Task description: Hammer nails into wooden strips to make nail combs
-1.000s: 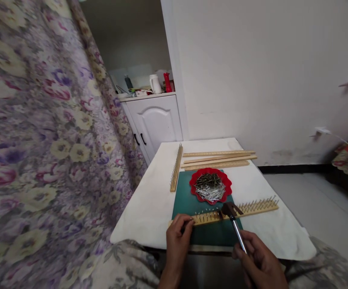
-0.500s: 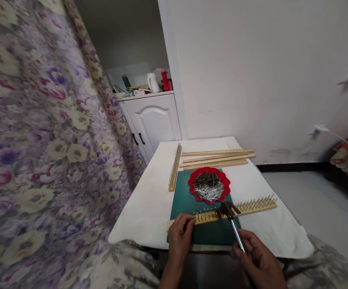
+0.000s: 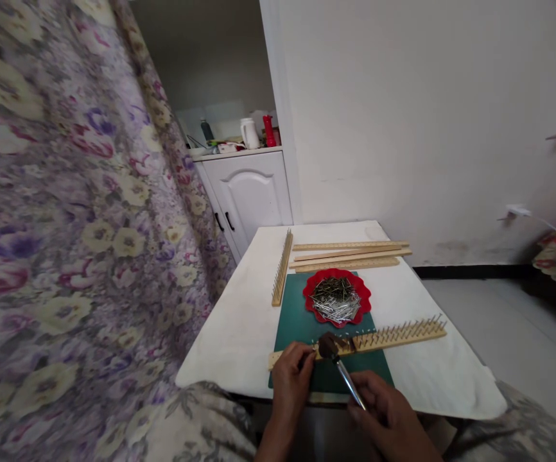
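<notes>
My left hand [image 3: 291, 372] rests at the left part of a narrow wooden strip [image 3: 379, 342], thumb and fingertips pinched around a small nail. Rows of nails stand up along the strip to the right of those fingers, some of them leaning. My right hand [image 3: 386, 407] grips a hammer [image 3: 351, 383] by its shiny metal handle. The dark hammer head is over the strip, just right of my left fingertips, and hides some nails. Under the strip lies a green mat [image 3: 287, 321]. Behind it is a red scalloped dish [image 3: 309, 303] heaped with dark and silvery nails [image 3: 336, 300].
Several wooden strips [image 3: 350, 255] lie across the back of the white-covered table [image 3: 225, 327]. Another strip studded with nails [image 3: 282, 269] lies at the left of the mat. A floral curtain [image 3: 90, 256] hangs on the left, beside a white cabinet [image 3: 253, 196].
The hammer and my right hand have moved left, bringing the hammer head close to my left fingertips. My left hand keeps its place on the strip. The view has shifted slightly.
</notes>
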`<action>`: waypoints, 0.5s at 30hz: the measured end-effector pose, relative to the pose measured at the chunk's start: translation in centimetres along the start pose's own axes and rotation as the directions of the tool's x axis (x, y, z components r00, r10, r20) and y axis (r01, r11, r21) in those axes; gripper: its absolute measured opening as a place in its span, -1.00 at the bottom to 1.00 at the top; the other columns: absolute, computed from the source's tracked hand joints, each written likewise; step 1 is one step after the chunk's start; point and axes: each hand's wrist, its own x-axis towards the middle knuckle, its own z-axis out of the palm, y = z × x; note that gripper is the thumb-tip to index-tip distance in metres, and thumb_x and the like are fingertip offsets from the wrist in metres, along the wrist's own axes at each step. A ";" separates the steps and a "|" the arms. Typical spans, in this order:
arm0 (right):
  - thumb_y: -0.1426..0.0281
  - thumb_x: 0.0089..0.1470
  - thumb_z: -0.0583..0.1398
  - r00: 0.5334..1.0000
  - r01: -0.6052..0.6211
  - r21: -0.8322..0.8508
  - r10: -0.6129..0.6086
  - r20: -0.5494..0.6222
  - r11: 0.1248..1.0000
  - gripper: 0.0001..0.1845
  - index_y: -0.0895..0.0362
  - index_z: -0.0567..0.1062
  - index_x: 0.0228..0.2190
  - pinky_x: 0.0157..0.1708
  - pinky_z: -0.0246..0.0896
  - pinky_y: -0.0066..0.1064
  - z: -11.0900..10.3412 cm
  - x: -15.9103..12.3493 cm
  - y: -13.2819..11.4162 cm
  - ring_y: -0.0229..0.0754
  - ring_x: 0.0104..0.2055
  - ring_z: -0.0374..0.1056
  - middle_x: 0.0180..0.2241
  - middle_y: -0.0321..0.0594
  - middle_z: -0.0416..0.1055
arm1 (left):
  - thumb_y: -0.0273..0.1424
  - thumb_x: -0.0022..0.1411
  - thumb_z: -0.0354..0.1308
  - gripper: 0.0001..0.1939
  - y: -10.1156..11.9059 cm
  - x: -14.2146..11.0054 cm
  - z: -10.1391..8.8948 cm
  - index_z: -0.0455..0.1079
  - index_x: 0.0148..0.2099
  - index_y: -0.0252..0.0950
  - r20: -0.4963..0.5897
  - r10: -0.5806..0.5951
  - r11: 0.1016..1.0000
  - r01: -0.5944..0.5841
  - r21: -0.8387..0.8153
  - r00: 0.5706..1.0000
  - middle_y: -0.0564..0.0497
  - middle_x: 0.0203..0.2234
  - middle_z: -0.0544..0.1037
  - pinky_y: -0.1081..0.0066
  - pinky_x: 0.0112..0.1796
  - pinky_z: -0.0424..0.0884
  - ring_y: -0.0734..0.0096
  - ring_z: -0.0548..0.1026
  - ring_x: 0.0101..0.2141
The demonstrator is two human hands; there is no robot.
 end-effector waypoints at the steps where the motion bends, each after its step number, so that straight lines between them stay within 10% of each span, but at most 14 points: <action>1: 0.40 -0.06 0.19 1.000 -0.004 -0.024 0.004 0.019 1.000 -0.86 0.09 0.41 -0.35 -0.43 0.19 -0.44 0.2 0.2 -0.2 -0.19 -0.46 0.35 -0.58 -0.38 0.41 | -0.42 0.20 0.01 -0.82 -0.1 0.0 0.0 0.41 -0.40 -0.27 -0.002 -0.003 1.000 0.003 0.000 1.000 0.03 -0.46 0.47 0.48 -0.35 0.31 0.42 0.44 -0.40; 15: 0.45 -0.06 0.15 0.997 0.022 -0.182 -0.008 0.076 0.983 -0.84 0.10 0.40 -0.33 -0.44 0.22 -0.42 1.6 1.3 -0.3 -0.18 -0.47 0.36 -0.51 -0.35 0.44 | -0.48 0.13 0.01 -0.82 -0.5 -0.3 0.2 0.29 -0.51 -0.28 -0.039 -0.006 1.000 0.007 0.016 0.999 0.09 -0.56 0.36 0.51 -0.45 0.21 0.47 0.34 -0.49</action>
